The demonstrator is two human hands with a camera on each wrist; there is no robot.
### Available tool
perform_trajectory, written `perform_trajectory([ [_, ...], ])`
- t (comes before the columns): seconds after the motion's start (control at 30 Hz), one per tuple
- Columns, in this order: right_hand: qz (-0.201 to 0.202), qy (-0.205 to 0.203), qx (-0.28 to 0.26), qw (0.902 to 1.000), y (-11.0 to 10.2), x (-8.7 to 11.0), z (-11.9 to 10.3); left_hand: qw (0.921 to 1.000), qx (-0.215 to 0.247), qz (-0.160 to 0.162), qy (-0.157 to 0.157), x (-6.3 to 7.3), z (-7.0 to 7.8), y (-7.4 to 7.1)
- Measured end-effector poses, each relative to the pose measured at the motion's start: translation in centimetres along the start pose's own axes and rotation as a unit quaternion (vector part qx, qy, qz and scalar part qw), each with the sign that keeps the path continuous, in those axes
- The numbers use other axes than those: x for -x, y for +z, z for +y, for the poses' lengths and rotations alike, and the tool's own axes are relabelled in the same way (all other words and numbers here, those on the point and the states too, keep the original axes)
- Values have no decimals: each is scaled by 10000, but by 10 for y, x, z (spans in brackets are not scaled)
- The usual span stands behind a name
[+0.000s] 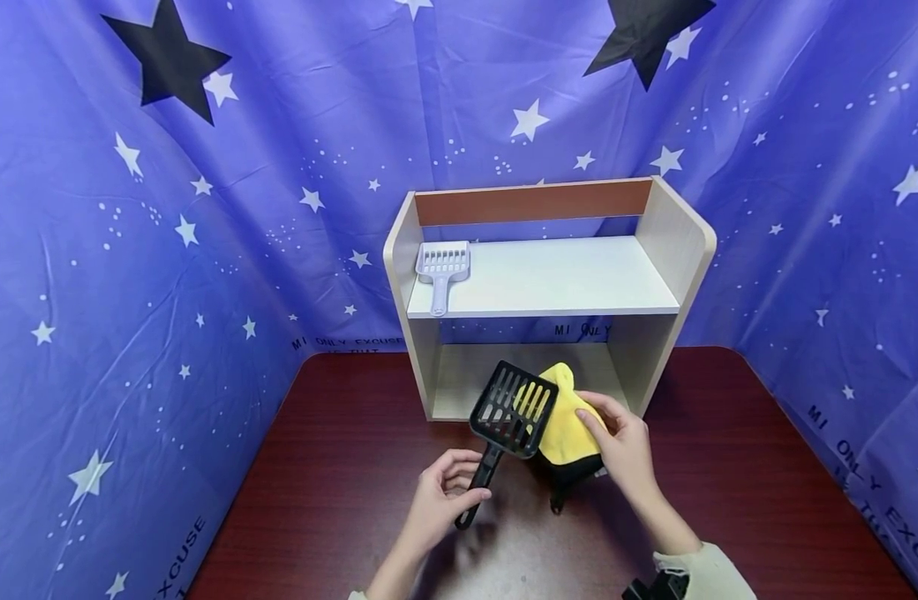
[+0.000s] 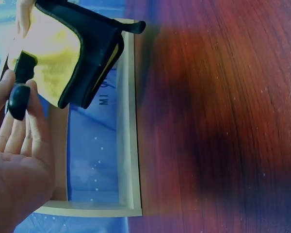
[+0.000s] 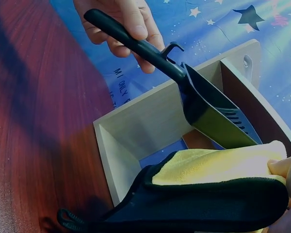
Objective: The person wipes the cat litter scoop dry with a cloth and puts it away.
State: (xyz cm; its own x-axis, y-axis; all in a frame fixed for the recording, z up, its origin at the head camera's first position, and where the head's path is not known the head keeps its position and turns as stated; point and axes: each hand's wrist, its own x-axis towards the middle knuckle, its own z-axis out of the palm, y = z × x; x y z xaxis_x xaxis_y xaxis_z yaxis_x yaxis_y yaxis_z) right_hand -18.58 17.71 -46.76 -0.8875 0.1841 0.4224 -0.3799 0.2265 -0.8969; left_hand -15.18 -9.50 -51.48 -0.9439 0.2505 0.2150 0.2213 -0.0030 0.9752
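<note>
A black slotted litter scoop [image 1: 492,457] is held up over the table, its head tilted toward the shelf. My left hand [image 1: 439,504] pinches its handle between thumb and fingers. In the right wrist view the scoop [image 3: 157,60] shows deep side walls and a small hook on the handle. My right hand [image 1: 625,446] grips a yellow and black cloth piece, mitt-like in shape [image 1: 571,437], with a loop at its lower end. This cloth [image 3: 199,167] is right beside the scoop's head; whether they touch I cannot tell.
A small two-tier wooden shelf unit [image 1: 657,367] stands at the back of the dark red table [image 1: 338,500]. On its upper left lies a white litter scoop [image 1: 439,292]. Purple-blue star curtains [image 1: 338,125] hang behind and on both sides.
</note>
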Motion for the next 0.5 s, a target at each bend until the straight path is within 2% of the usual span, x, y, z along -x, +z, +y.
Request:
perform_trajectory([
  [0.23, 27, 17, -87, 10000, 0, -1, 0, 9999, 30, -54, 132, 3, 1, 4],
  [0.37, 73, 86, -93, 9999, -1, -2, -1, 9991, 204, -259, 271, 5, 2, 6],
  [0.5, 43, 24, -172, 9998, 1, 0, -1, 9987, 305, -348, 228, 5, 3, 9],
])
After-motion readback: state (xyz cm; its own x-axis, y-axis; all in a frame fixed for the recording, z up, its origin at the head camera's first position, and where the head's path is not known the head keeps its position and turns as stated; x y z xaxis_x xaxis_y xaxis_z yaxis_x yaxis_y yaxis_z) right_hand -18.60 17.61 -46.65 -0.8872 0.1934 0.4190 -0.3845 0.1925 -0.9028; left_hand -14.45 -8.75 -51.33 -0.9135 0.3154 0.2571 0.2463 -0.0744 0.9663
